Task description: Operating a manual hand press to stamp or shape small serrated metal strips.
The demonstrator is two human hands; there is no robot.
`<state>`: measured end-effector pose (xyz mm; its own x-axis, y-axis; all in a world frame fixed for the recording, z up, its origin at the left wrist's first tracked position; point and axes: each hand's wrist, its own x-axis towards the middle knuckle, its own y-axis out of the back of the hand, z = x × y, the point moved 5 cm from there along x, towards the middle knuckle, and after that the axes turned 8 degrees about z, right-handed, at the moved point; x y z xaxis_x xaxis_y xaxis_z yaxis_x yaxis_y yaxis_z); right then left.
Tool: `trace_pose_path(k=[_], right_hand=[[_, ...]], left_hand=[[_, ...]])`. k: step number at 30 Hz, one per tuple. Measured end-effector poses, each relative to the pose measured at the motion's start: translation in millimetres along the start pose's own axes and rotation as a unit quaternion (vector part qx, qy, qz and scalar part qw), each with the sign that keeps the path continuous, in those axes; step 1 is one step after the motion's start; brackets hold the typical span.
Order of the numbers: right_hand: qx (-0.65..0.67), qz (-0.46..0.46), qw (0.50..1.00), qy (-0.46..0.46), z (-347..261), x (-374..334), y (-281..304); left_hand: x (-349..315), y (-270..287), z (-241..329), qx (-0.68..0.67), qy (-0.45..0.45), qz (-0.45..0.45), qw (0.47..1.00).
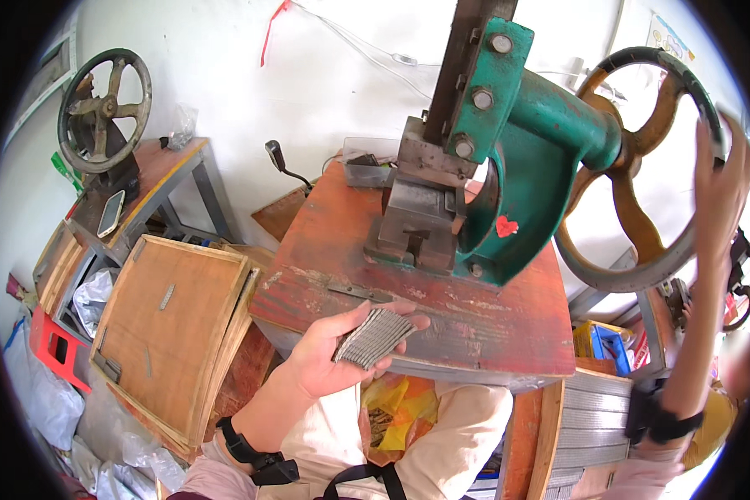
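A small stack of thin grey metal strips (373,337) lies fanned a little in my left hand (318,354), its fingers curled round the lower side and the thumb along the top edge. The hand is just over the front of the reddish worn table (508,333). On that table stands a green hand press (550,158) with a dark upright ram (467,50) above a steel die block (417,212). Raised at the far right, my right hand (719,187) is on the rim of the press's handwheel (642,150). A flat metal bar (360,292) rests at the table's front.
To the left, stacked wooden trays (171,308) hold a few small strips. Beyond them are a second handwheel (104,108) and a phone (111,213) on a bench. A clear plastic bin (367,171) sits behind the press. More grey strips (592,417) fill a tray at lower right.
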<state>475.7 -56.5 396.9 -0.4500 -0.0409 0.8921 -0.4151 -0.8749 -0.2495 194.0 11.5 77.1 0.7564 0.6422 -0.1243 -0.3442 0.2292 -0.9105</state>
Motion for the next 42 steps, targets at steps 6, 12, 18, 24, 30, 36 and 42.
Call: trace_pose_path(k=[6,12,18,24,30,36,42], right_hand=[[0.405,-0.161,0.896,-0.078,-95,-187,85],[0.341,-0.377,0.817,-0.272,-142,-307,84],[0.312,-0.397,0.813,-0.288,-144,-330,81],[0.302,-0.386,0.824,-0.282,-141,-323,88],[0.280,-0.347,0.856,-0.262,-145,-303,90],[0.276,-0.332,0.863,-0.261,-144,-306,93],[0.281,-0.325,0.871,-0.237,-143,-313,92]], left_hand=[[-20,23,-32,0.005,0.048,0.006,0.999],[-12,129,-100,-0.037,0.213,0.098,0.971],[-13,243,-219,-0.038,0.246,0.409,0.878],[-26,219,-209,0.065,0.233,0.293,0.925],[-79,180,-60,0.317,-0.076,0.326,0.887],[-177,169,54,0.447,-0.257,0.454,0.726],[-309,198,180,0.739,-0.117,0.531,0.397]])
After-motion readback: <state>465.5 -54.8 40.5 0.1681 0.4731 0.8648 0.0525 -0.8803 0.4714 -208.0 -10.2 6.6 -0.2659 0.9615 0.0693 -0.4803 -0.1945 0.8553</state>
